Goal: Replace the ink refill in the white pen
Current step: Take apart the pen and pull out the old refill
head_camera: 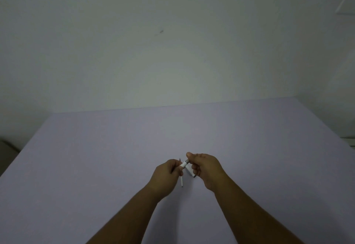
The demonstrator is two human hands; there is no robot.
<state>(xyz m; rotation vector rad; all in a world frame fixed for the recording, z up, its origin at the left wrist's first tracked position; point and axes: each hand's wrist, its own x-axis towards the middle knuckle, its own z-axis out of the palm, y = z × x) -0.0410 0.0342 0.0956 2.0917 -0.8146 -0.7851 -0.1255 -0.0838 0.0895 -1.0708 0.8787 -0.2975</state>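
Both hands are meeting just above the lavender table (96, 157), near its front middle. The left hand (166, 172) is clenching around a thin dark refill (179, 159) and the white pen (182, 165) — a slim white tip (182, 182) is poking out below its fingers. The right hand (206, 167) is pinching the pen's metallic end — a clipped white piece (190, 172) is hanging beneath its fingers.

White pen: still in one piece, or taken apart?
Apparently apart, though small in view. The left hand and right hand hold a short white pen piece between them; another white piece hangs below the left hand.
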